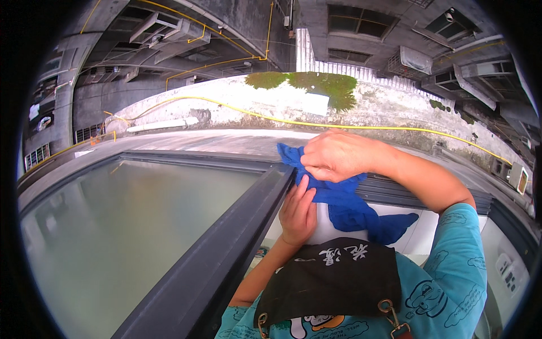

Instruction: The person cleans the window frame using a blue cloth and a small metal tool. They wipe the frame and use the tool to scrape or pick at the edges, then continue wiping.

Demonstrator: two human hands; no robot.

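Note:
A blue cloth (pixel 345 207) is bunched at the corner where the dark metal sash (pixel 220 237) meets the sill track (pixel 389 190). My right hand (pixel 334 154) is clenched on the cloth's upper part, over the outer side of the track. Lower down, my left hand (pixel 298 214) lies along the edge of the sash. Its fingertips touch the cloth, but whether they grip it is hidden. The cloth's loose end trails to the right over a white surface, above my dark apron (pixel 330 279).
Frosted glass (pixel 139 224) fills the sash on the left. Outside, past the sill, a yellow hose (pixel 262 118) runs along a pale, stained ledge (pixel 228 93) with moss (pixel 324 87). Building walls with windows rise beyond. A white wall switch panel (pixel 506 271) is at the right.

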